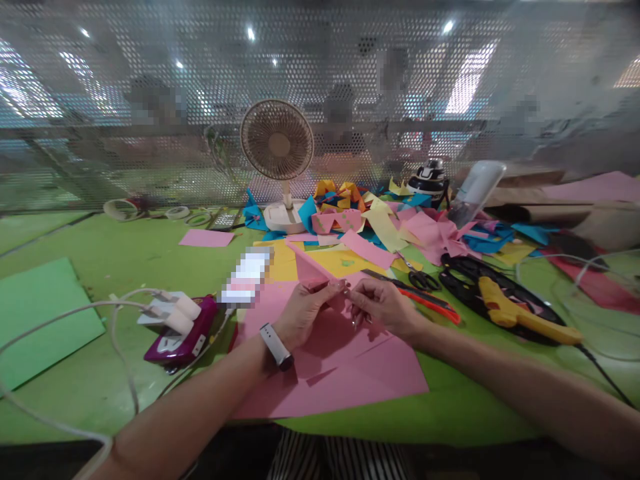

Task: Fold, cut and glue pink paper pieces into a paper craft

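Note:
My left hand (310, 307), with a pale watch on its wrist, pinches a folded piece of pink paper (307, 265) that stands up above the work surface. Close beside it, my right hand (383, 307) has its thumb and fingers pressed together at the near corner of the same paper. The fingertips of both hands almost meet there. Beneath them lie larger pink sheets (360, 387) on the green table (320, 427). Right of my right hand rest an orange-red utility knife (434, 305) and black-handled scissors (423, 279).
A yellow glue gun (505, 310) lies on a black tray (455, 273) at right. Left are a phone (247, 277), a purple power adapter (183, 340) with cables and green paper (45, 320). Behind stand a fan (277, 141) and coloured paper scraps (385, 227).

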The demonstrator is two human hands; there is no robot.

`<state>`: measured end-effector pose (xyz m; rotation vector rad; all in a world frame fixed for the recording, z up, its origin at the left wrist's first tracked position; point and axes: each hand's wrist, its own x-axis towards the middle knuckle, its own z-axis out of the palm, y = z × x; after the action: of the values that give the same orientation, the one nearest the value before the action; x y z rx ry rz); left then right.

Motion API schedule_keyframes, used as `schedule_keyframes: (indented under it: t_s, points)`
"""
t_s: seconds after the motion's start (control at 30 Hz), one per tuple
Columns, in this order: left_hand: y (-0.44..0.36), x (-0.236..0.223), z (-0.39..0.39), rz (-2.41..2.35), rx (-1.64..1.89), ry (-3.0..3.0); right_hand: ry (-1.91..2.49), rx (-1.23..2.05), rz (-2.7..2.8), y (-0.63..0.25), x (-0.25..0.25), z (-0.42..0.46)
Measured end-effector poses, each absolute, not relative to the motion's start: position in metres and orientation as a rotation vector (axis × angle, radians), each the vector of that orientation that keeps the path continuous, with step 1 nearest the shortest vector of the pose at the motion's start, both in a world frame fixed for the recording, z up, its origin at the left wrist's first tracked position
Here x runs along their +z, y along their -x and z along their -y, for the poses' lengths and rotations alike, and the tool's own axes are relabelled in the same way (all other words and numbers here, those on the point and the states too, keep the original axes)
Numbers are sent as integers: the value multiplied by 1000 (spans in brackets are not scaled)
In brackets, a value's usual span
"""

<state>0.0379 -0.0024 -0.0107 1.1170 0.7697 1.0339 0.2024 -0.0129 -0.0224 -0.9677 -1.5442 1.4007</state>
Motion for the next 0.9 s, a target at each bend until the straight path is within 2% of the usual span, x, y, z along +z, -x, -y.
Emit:
schedule_keyframes:
  t_s: [0.3, 0.9]
  points:
    - [-39, -10, 5, -743, 1053, -1037, 1019, 1544, 1556, -203, -21, 14]
    - [-42, -17, 2, -717, 1167, -888, 999, 1382, 1553, -197, -25, 12]
